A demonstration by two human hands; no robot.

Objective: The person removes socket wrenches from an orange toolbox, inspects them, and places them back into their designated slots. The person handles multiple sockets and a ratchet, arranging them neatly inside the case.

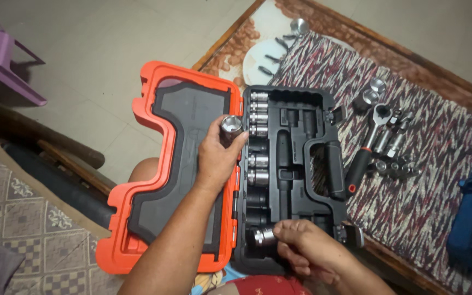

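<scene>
Orange lid blocks the left; loose sockets crowd the cloth's right.

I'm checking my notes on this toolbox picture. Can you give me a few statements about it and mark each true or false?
1. The left hand holds a shiny socket over the open tool case. True.
2. The case lid is blue. False: it is orange with a dark inner panel.
3. The right hand is on a socket at the near end of the case. True.
4. The ratchet is in the case. False: it lies on the patterned cloth beside it.
</scene>
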